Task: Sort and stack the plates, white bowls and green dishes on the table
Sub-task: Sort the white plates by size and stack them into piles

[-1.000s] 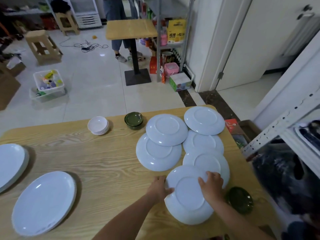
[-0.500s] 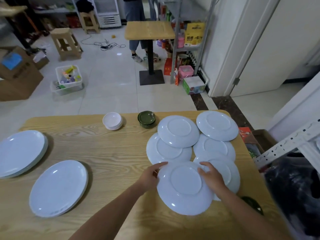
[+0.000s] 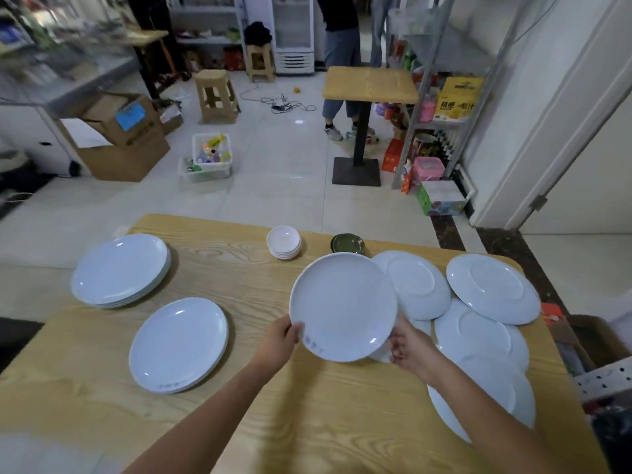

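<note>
On the table [image 3: 239,422] I count two hands, one held plate [image 3: 343,306], five upside-down plates by the right edge, two upright plate stacks toward the left edge, one white bowl stack [image 3: 284,241] and one green dish stack [image 3: 348,243] at the far edge.

**Clutter across the floor**

Far beyond the hands, a small wooden table [image 3: 371,84] stands on a black pedestal, a person's legs [image 3: 337,107] behind it. Farther left sit a clear plastic bin [image 3: 209,159], a stool [image 3: 216,95] and cardboard boxes [image 3: 118,138].
</note>
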`<control>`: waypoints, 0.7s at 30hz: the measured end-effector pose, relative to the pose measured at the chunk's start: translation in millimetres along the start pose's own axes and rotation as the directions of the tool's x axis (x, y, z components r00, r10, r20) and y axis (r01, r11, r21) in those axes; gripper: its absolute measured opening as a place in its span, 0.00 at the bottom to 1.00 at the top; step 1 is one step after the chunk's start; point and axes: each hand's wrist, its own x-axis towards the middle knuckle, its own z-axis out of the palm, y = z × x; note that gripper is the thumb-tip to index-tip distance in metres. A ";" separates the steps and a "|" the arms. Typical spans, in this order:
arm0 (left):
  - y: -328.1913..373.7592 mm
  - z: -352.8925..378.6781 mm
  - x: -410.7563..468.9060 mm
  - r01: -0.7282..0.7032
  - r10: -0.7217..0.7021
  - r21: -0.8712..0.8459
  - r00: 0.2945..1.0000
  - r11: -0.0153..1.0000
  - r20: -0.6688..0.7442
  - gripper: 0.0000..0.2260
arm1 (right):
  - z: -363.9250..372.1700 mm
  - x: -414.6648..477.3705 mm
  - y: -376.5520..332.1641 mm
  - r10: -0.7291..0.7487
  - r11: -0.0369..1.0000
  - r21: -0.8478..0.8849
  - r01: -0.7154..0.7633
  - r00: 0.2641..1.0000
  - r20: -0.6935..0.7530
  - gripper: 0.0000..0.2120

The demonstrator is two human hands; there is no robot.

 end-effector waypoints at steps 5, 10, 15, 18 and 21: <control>-36.5 -44.3 -5.3 0.178 -0.181 -0.038 0.981 0.983 -0.070 0.16 | 70.5 13.7 7.6 -0.114 0.904 -0.411 0.120 0.993 0.038 0.15; -86.6 -97.6 -11.6 0.298 -0.280 0.035 0.925 0.954 -0.256 0.20 | 153.8 25.8 19.1 -0.111 0.766 -0.622 0.160 0.987 0.117 0.16; -126.6 -151.7 -18.6 0.389 -0.326 0.099 0.864 0.916 -0.384 0.23 | 236.3 30.9 28.6 -0.144 0.647 -0.729 0.223 0.975 0.171 0.16; -147.7 -172.5 -22.0 0.489 -0.393 0.169 0.827 0.856 -0.403 0.21 | 269.3 33.9 34.1 -0.136 0.556 -0.796 0.240 0.971 0.198 0.17; -163.3 -182.9 -25.1 0.529 -0.406 0.242 0.814 0.813 -0.416 0.19 | 288.7 35.0 38.8 -0.132 0.480 -0.842 0.247 0.969 0.209 0.19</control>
